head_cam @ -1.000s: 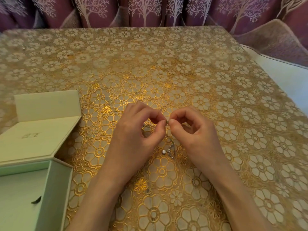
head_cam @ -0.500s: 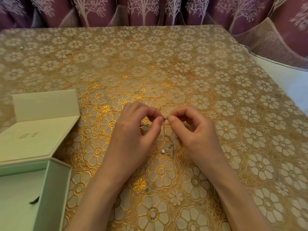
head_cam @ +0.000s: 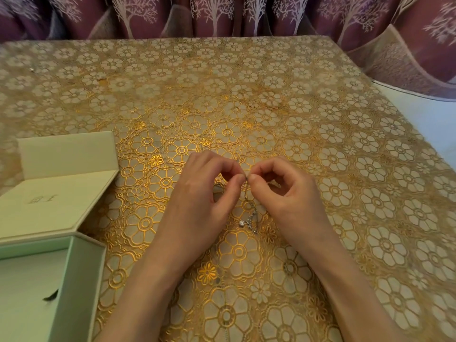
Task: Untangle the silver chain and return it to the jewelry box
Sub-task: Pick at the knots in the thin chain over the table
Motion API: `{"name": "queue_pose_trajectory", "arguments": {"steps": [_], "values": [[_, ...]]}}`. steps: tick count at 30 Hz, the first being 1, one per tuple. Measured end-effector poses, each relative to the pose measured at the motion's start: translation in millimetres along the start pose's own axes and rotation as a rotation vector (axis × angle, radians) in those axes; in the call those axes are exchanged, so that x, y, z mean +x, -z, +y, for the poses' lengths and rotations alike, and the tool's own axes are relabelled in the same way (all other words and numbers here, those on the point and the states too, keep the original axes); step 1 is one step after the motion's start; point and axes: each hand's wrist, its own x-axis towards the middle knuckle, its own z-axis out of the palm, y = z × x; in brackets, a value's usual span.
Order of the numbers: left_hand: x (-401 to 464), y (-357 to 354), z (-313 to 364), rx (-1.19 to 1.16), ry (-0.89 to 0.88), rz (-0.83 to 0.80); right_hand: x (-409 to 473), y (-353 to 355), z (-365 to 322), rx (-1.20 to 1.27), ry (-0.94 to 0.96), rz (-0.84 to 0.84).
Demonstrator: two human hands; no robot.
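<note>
The silver chain (head_cam: pixel 249 213) hangs between both hands above the gold floral tablecloth (head_cam: pixel 320 144), its small pendant low. The left hand (head_cam: pixel 202 193) and right hand (head_cam: pixel 286 193) each pinch it, fingertips nearly meeting. At left lies the open jewelry box (head_cam: pixel 74 280) (lid lettering unreadable).

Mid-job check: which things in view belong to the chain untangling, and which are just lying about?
Belongs to the job:
- silver chain, pinched at its top by both hands, pendant end hanging down to the cloth
- left hand
- right hand
- jewelry box, open at the left

Just there:
- gold floral tablecloth
- purple tree-print curtain behind
</note>
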Motion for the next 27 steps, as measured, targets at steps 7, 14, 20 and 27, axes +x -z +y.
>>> {"name": "queue_pose_trajectory", "arguments": {"steps": [7,14,20,27], "values": [[-0.3,-0.4,-0.3,0.006,0.004,-0.002,0.6,-0.8,0.8,-0.012,-0.012,0.012],[0.0,0.5,1.0,-0.023,0.016,0.014,1.1,-1.2,0.4,-0.031,-0.01,0.025],[-0.8,3.4,4.1,-0.026,0.035,0.035,0.2,0.7,-0.7,0.002,-0.016,0.016],[0.1,4.8,4.6,0.025,0.01,0.056,0.9,2.2,-1.7,0.05,-0.022,-0.001]]}}
